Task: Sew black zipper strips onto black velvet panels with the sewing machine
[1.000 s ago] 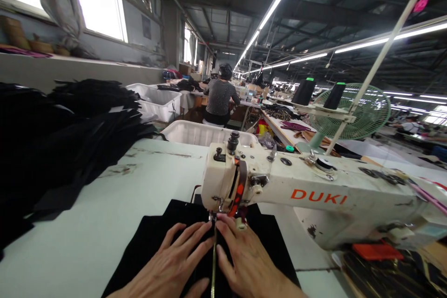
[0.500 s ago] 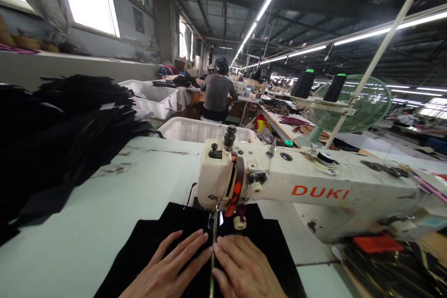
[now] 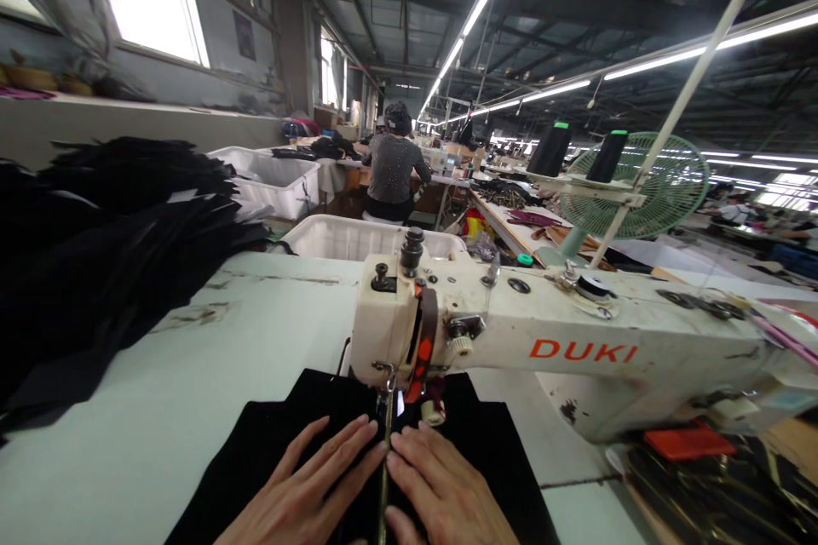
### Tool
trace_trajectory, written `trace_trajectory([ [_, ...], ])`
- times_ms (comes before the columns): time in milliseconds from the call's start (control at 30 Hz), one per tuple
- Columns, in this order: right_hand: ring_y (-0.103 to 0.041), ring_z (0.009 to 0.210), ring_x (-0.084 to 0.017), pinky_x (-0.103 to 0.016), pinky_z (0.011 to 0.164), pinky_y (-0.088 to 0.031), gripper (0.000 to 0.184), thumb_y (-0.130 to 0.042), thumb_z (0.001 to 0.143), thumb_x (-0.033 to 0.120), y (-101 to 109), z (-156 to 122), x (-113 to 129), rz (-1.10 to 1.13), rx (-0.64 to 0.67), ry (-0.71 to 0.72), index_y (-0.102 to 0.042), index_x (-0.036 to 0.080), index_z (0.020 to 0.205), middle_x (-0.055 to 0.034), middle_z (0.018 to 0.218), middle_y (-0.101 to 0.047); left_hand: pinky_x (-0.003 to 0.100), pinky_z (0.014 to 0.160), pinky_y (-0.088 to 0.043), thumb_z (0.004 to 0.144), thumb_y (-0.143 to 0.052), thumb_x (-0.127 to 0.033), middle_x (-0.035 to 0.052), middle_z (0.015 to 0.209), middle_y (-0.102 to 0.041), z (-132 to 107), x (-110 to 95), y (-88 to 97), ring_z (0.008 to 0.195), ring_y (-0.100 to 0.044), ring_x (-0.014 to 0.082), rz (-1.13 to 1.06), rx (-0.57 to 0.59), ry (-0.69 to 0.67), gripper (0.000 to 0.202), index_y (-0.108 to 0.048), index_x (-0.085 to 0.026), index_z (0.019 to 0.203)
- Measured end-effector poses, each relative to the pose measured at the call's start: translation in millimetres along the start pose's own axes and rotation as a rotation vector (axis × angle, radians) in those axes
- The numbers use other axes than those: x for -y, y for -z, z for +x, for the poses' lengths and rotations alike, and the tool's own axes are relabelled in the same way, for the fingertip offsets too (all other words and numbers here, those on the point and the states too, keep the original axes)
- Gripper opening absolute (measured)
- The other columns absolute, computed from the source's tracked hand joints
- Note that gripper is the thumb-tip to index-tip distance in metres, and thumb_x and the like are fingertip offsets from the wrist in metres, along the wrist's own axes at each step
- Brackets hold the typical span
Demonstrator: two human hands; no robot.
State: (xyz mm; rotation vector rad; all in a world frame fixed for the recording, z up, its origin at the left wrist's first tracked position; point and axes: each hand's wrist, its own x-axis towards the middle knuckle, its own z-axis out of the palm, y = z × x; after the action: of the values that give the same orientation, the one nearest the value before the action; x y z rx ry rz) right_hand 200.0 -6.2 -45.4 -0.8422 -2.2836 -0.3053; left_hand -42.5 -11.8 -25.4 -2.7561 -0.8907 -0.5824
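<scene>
My left hand (image 3: 307, 490) lies flat with fingers spread on a black fabric piece (image 3: 268, 443), just left of a metal zipper strip (image 3: 384, 477). My right hand (image 3: 440, 490) lies flat on the same fabric, right of the strip, its fingertips close to the left hand's. Both sets of fingertips sit just in front of the needle area of a white DUKI sewing machine (image 3: 543, 341). The zipper strip runs from between my hands up under the machine head.
A tall pile of black fabric pieces (image 3: 95, 255) fills the left of the pale table (image 3: 192, 375). White bins (image 3: 358, 240) stand behind the machine. A seated person (image 3: 391, 174) works farther back. Thread cones (image 3: 550, 151) and a green fan (image 3: 645, 187) are at right.
Both hands have slid slightly toward me along the fabric and sit a little lower in view. The view has shifted a little, with the machine head now left of its earlier place.
</scene>
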Motion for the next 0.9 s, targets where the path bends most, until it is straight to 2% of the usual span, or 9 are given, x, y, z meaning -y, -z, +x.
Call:
trace_trajectory([
  [100, -0.065, 0.112, -0.021, -0.029, 0.102, -0.05, 0.035, -0.065, 0.089, 0.034, -3, -5, -2, -0.006, 0.096, 0.023, -0.066, 0.015, 0.118, -0.0068, 0.121, -0.069, 0.041, 0.109, -0.04, 0.088, -0.057, -0.026, 0.0087, 0.149, -0.045, 0, 3, -2.1, 0.128, -0.054, 0.0262, -0.049, 0.017, 0.01, 0.073, -0.027, -0.025, 0.154],
  [167, -0.065, 0.113, -0.021, -0.03, 0.103, -0.049, 0.036, -0.065, 0.088, 0.034, -5, -6, -3, -0.013, 0.105, 0.03, -0.066, 0.015, 0.119, -0.0072, 0.121, -0.069, 0.041, 0.11, -0.039, 0.088, -0.056, -0.026, 0.0082, 0.149, -0.046, -1, 2, -4.3, 0.128, -0.054, 0.0258, -0.064, 0.002, 0.005, 0.072, -0.027, -0.026, 0.154],
  [367, -0.069, 0.105, -0.02, -0.026, 0.098, -0.053, 0.031, -0.061, 0.092, 0.039, -1, 2, -1, -0.015, -0.03, 0.028, -0.068, 0.016, 0.112, -0.0044, 0.114, -0.072, 0.046, 0.117, -0.025, 0.096, -0.043, -0.03, 0.0053, 0.146, -0.051, -1, -10, -11.6, 0.133, -0.048, 0.0236, -0.052, -0.107, 0.128, 0.055, -0.034, -0.026, 0.15],
  [433, -0.07, 0.102, -0.018, -0.024, 0.097, -0.053, 0.029, -0.06, 0.093, 0.039, 1, 6, 0, -0.003, -0.074, 0.021, -0.068, 0.017, 0.11, -0.003, 0.112, -0.073, 0.044, 0.118, -0.024, 0.096, -0.043, -0.031, 0.0063, 0.146, -0.051, -1, -8, -12.7, 0.134, -0.048, 0.0229, -0.014, -0.103, 0.092, 0.054, -0.037, -0.024, 0.148],
  [567, -0.069, 0.102, -0.017, -0.024, 0.1, -0.05, 0.028, -0.059, 0.093, 0.039, 3, 8, 1, 0.01, -0.09, 0.015, -0.068, 0.017, 0.109, -0.0027, 0.111, -0.073, 0.041, 0.117, -0.024, 0.094, -0.047, -0.033, 0.0085, 0.147, -0.05, 0, -2, -9.3, 0.134, -0.048, 0.0224, 0.048, -0.07, -0.03, 0.058, -0.036, -0.02, 0.149],
  [733, -0.068, 0.105, -0.018, -0.024, 0.101, -0.05, 0.03, -0.061, 0.092, 0.038, 2, 5, 0, 0.01, -0.049, 0.016, -0.067, 0.016, 0.112, -0.0036, 0.114, -0.072, 0.043, 0.116, -0.029, 0.093, -0.051, -0.03, 0.0065, 0.146, -0.051, 4, -4, 4.1, 0.132, -0.05, 0.0234, -0.024, -0.008, 0.058, 0.06, -0.033, -0.025, 0.15],
  [900, -0.066, 0.11, -0.02, -0.027, 0.104, -0.048, 0.033, -0.062, 0.092, 0.036, -1, 1, -3, 0.002, 0.051, 0.039, -0.066, 0.014, 0.116, -0.0071, 0.117, -0.071, 0.039, 0.113, -0.035, 0.093, -0.053, -0.031, 0.0082, 0.146, -0.051, 6, -3, 11.0, 0.132, -0.05, 0.0229, 0.029, 0.035, -0.014, 0.06, -0.035, -0.021, 0.149],
])
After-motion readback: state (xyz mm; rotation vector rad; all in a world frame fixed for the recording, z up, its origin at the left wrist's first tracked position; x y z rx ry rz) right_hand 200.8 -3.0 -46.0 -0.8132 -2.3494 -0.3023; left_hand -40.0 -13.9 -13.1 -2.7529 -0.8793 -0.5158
